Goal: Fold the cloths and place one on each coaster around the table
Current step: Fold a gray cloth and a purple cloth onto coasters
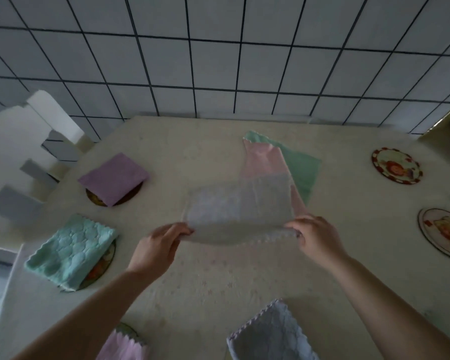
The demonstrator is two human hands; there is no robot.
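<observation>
**Grey cloth held up by both hands over the tabletop**

The left hand (161, 246) and right hand (313, 236) each pinch a near corner of a pale grey cloth (240, 206), fingers curled round its scalloped edge, the fabric blurred and stretched between them above the tabletop (205, 281). Just beyond the fingers lie a pink cloth (261, 159) and a green cloth (302, 170), overlapping. Left of the fingers, a folded purple cloth (115, 178) and a folded teal cloth (70, 253) each cover a coaster. Right of the fingers sit two bare coasters (396, 166) (442, 233). Nearer than the fingers lie a folded pink cloth (124, 346) and a folded grey cloth (268, 331).
</observation>
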